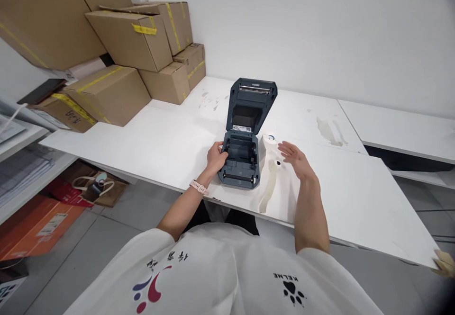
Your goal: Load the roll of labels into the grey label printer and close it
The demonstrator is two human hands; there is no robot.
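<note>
A dark blue-grey label printer [241, 166] stands on the white table with its lid [249, 104] raised and its inner bay in view. My left hand [216, 158] grips the printer's left side, the thumb over the edge of the bay. To the right of the printer, my right hand [295, 159] is held with its fingers stretched out and nothing in it. Nearest to that hand is a small white roll [277, 163] with a dark core hole; a loose paper strip [268, 189] trails from it towards the table's front edge. Behind it lies another white roll [267, 140] with a teal core.
Taped cardboard boxes [117, 92] are stacked on the table's left side. The white table [348, 196] has peeled patches and meets another surface [405, 125] at the right. Shelves [21, 137] and an orange box [46, 227] are at the lower left.
</note>
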